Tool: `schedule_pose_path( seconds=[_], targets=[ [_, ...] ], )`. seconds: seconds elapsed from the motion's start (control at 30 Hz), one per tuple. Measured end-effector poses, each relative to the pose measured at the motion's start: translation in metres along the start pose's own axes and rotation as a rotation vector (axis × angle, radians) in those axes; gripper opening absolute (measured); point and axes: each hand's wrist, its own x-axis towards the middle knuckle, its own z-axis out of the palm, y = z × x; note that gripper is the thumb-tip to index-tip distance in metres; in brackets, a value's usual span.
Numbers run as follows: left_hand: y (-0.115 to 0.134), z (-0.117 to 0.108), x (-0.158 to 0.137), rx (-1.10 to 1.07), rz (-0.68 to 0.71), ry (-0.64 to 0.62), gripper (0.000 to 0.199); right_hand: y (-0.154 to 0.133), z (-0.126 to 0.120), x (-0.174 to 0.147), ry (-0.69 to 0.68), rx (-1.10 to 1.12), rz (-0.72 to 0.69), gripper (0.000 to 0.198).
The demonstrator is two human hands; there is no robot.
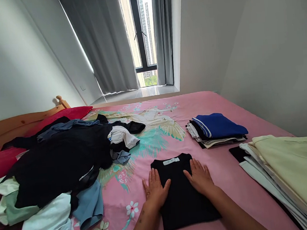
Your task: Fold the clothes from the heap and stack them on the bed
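A black T-shirt (pixel 184 201), folded into a neat rectangle with its collar and pale label facing up, lies on the pink bedsheet (pixel 139 196) in front of me. My left hand (pixel 155 189) rests flat on its left edge, fingers stretched away from me. On the opposite edge lies my right hand (pixel 200 177), palm down with fingers apart. Neither hand grips the cloth. To the right of the shirt stands a stack of folded clothes topped by a cream garment (pixel 295 167).
A heap of unfolded clothes (pixel 62 155) covers the bed's left side, against red pillows (pixel 62 117) and a wooden headboard (pixel 14 125). Farther right sits a folded pile topped by a blue garment (pixel 218 123). Grey curtains (pixel 101 40) flank a window beyond the bed.
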Motion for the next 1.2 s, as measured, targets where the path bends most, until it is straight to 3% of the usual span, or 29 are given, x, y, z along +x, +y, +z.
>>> schedule_pose_path(
  seconds=[0.13,0.2,0.3,0.43,0.53,0.63,0.7,0.8,0.9,0.97,1.07,1.13,1.2],
  targets=[
    [0.001,0.002,0.012,-0.024,0.033,0.125,0.066,0.001,0.001,0.010,0.122,-0.005,-0.098,0.061],
    [-0.001,0.005,0.020,-0.041,0.066,0.126,0.068,0.000,0.003,0.015,0.089,0.012,-0.159,0.062],
    [-0.014,0.009,0.035,-0.081,-0.032,0.124,0.065,0.006,0.004,0.025,0.007,0.067,-0.087,0.064],
    [-0.029,0.002,0.040,-0.110,-0.091,0.173,0.052,0.014,-0.006,0.025,0.021,0.109,-0.006,0.060],
    [-0.016,-0.003,0.016,-0.121,-0.063,0.198,0.054,0.002,-0.012,-0.001,0.076,0.132,-0.019,0.059],
    [0.002,0.006,-0.031,-0.091,0.174,0.176,0.055,-0.007,-0.004,-0.043,0.117,0.102,-0.211,0.058],
    [0.002,0.017,-0.064,-0.048,0.301,0.106,0.061,0.004,0.009,-0.068,0.087,0.051,-0.300,0.059],
    [-0.019,0.029,-0.099,0.016,0.252,0.022,0.069,0.040,0.022,-0.092,0.058,-0.016,-0.262,0.058],
    [-0.033,0.027,-0.113,0.067,0.106,0.067,0.060,0.062,0.017,-0.102,0.120,-0.044,-0.134,0.057],
    [-0.025,0.019,-0.114,0.088,0.124,0.150,0.053,0.054,0.008,-0.107,0.208,-0.039,-0.131,0.056],
    [0.004,0.012,-0.114,0.100,0.353,0.211,0.054,0.023,0.000,-0.118,0.286,-0.036,-0.311,0.054],
    [0.014,0.014,-0.119,0.093,0.492,0.182,0.057,0.012,0.003,-0.128,0.223,-0.049,-0.453,0.054],
    [0.007,0.023,-0.127,0.095,0.565,0.134,0.059,0.021,0.010,-0.142,0.129,-0.064,-0.528,0.055]
  ],
)
